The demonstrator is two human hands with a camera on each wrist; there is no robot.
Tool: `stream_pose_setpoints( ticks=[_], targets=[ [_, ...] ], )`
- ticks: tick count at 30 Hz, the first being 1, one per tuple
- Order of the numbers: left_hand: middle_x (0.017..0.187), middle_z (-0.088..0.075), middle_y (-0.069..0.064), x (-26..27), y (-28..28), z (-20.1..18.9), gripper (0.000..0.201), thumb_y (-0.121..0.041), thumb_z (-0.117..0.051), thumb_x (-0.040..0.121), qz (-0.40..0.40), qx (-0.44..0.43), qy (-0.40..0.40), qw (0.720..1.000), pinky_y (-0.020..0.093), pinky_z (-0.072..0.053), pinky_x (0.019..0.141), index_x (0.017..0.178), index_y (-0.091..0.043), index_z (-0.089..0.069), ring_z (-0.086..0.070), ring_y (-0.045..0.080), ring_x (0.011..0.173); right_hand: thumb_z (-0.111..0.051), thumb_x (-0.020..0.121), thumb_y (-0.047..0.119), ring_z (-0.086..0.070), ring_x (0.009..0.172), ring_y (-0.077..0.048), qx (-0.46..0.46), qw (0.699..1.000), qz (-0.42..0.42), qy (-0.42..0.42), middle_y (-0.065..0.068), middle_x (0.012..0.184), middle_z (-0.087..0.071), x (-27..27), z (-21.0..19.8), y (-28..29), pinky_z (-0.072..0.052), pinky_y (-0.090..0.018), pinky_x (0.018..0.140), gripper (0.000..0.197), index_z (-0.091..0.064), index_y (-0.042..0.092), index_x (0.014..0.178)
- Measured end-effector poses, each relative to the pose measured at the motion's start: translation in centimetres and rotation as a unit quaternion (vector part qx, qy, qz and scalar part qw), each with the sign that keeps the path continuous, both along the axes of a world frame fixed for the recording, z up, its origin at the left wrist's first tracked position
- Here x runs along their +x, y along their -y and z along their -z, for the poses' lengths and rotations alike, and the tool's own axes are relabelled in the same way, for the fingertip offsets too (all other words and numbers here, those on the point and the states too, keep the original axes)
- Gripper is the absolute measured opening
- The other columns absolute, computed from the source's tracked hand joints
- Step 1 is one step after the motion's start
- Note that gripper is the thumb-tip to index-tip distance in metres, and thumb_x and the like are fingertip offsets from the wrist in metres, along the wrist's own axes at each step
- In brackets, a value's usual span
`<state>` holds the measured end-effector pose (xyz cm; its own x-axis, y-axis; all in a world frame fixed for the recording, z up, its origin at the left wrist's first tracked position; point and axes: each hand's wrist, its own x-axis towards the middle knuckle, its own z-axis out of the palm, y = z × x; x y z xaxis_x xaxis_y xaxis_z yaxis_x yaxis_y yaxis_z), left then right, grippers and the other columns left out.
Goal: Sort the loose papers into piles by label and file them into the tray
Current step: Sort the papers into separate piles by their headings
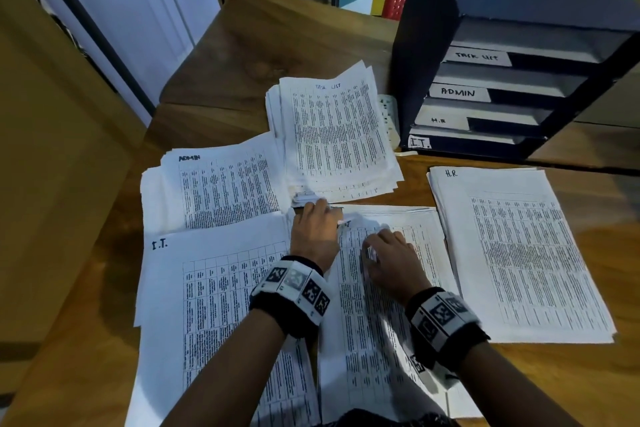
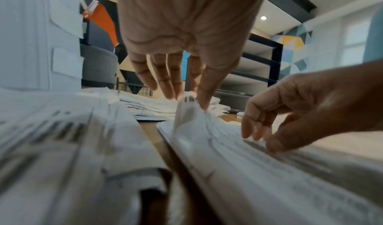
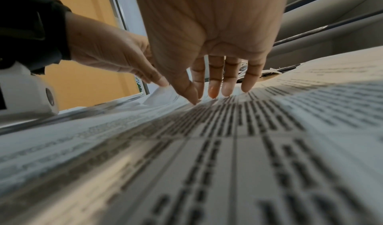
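Loose papers (image 1: 377, 288), the unsorted stack, lie on the wooden table (image 1: 242, 55) directly in front of the person, between the I.T. pile (image 1: 214, 288) on the left and the H.R pile (image 1: 519, 253) on the right; the ADMIN pile (image 1: 221, 187) and the TASK LIST pile (image 1: 336, 135) sit farther back, the latter overlapping the former's right edge. Each pile shows its handwritten heading at the top, presumably so that a new sheet can be matched to it at a glance. The left hand (image 1: 313, 232) pinches the top left corner of the uppermost loose sheet between thumb and fingertips, curling it upward, as the left wrist view shows; this appears intended to peel a single sheet free and expose its label. The right hand (image 1: 391, 260) rests on the same stack with straight, slightly spread fingers, its thumb tip and fingertips pressing the page, probably to keep the sheets below from sliding. The tray (image 1: 512, 55), a dark tiered unit whose shelves bear matching labels, stands at the table's far right and seems to hold no papers yet, suggesting that filing awaits the end of sorting.
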<state>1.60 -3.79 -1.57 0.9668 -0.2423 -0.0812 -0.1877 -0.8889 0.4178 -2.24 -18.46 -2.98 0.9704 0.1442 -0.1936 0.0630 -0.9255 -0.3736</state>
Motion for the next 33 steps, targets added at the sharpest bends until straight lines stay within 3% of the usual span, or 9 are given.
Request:
stream_pose_setpoints(
  ticks=[4,6,9,12,16,19,22,27,33],
  targets=[
    [0.071,-0.053,-0.001,-0.2,0.1,-1.1,0.016,-0.012,-0.059,0.086,0.052,-0.154,-0.176,0.971,0.018,-0.040,0.066,0.072,-0.011,-0.054,-0.054,0.017,0.077,-0.059,0.084,0.031,-0.038,0.128,-0.032,0.027,0.997,0.047,0.054,-0.011,0.142,-0.040,0.0,-0.6,-0.3,-0.034,-0.049,0.101,0.056,-0.043,0.015,0.135],
    [0.063,-0.047,-0.007,-0.5,-0.3,-1.4,0.020,-0.018,-0.060,0.088,0.075,-0.176,-0.218,0.957,0.009,-0.031,0.055,0.072,-0.006,-0.058,-0.045,0.007,0.062,-0.076,0.070,0.022,-0.046,0.123,-0.037,-0.010,0.997,0.017,0.080,-0.012,0.133,-0.052,-0.2,-0.5,-0.4,-0.033,-0.061,0.096,0.045,-0.063,0.019,0.112],
    [0.074,-0.064,0.006,-0.5,-0.8,-1.4,0.042,-0.029,-0.048,0.095,0.011,-0.273,-0.265,0.925,0.021,-0.041,0.074,0.076,0.004,-0.065,-0.055,0.010,0.068,-0.083,0.047,0.004,-0.059,0.108,-0.034,-0.047,0.993,0.001,0.109,-0.004,0.101,-0.069,-0.5,-0.2,0.1,-0.029,-0.070,0.089,0.030,-0.064,0.021,0.063],
    [0.085,-0.060,0.007,0.8,-1.0,-0.1,0.038,-0.024,-0.040,0.098,-0.079,-0.257,-0.201,0.942,0.029,-0.038,0.081,0.079,0.000,-0.061,-0.054,0.023,0.085,-0.085,0.046,0.004,-0.067,0.095,-0.030,-0.070,0.989,-0.017,0.130,0.003,0.075,-0.069,-1.2,-0.2,0.3,-0.029,-0.071,0.086,0.030,-0.061,0.020,0.054],
    [0.111,-0.044,0.016,2.0,-0.6,1.2,0.012,-0.012,-0.041,0.091,-0.075,-0.107,-0.179,0.975,0.039,-0.031,0.095,0.089,-0.002,-0.047,-0.038,0.031,0.114,-0.077,0.065,0.011,-0.068,0.078,-0.021,-0.007,0.992,-0.017,0.127,0.004,0.069,-0.068,-1.6,0.8,0.7,-0.015,-0.062,0.096,0.016,-0.063,0.016,0.062],
    [0.126,-0.038,0.011,2.1,-0.3,1.3,0.027,-0.014,-0.043,0.092,-0.058,-0.076,-0.169,0.981,0.037,-0.031,0.102,0.116,-0.004,-0.049,-0.033,0.026,0.122,-0.037,0.091,0.040,-0.064,0.090,-0.019,0.032,0.998,0.007,0.056,-0.002,0.087,-0.069,-0.8,0.7,1.0,-0.007,-0.050,0.110,0.037,-0.062,0.013,0.083],
    [0.118,-0.045,0.013,2.1,-0.2,1.0,0.025,-0.017,-0.040,0.095,-0.046,-0.102,-0.141,0.984,0.035,-0.031,0.098,0.112,-0.002,-0.051,-0.039,0.026,0.116,-0.027,0.093,0.044,-0.059,0.106,-0.022,0.042,0.998,0.021,0.039,-0.006,0.106,-0.067,0.6,-0.4,1.0,-0.011,-0.040,0.112,0.045,-0.058,0.014,0.104],
    [0.092,-0.053,0.006,0.6,-0.1,-0.1,0.048,-0.036,-0.027,0.100,-0.080,-0.311,-0.134,0.937,0.036,-0.038,0.089,0.099,-0.001,-0.058,-0.049,0.024,0.091,0.004,0.080,0.069,-0.052,0.086,-0.018,0.035,0.999,0.010,0.000,0.002,0.081,-0.055,3.9,-2.5,1.0,-0.021,-0.038,0.100,0.085,-0.056,0.017,0.109],
    [0.086,-0.062,0.011,-0.1,-0.3,-0.3,0.026,-0.021,-0.057,0.090,-0.127,-0.325,-0.176,0.920,0.022,-0.045,0.067,0.095,0.004,-0.065,-0.054,0.017,0.079,-0.052,0.092,0.019,-0.041,0.122,-0.023,0.074,0.982,0.090,0.151,-0.006,0.116,-0.062,7.6,-6.0,0.4,-0.017,-0.042,0.106,0.026,-0.061,0.014,0.116]
  ],
)
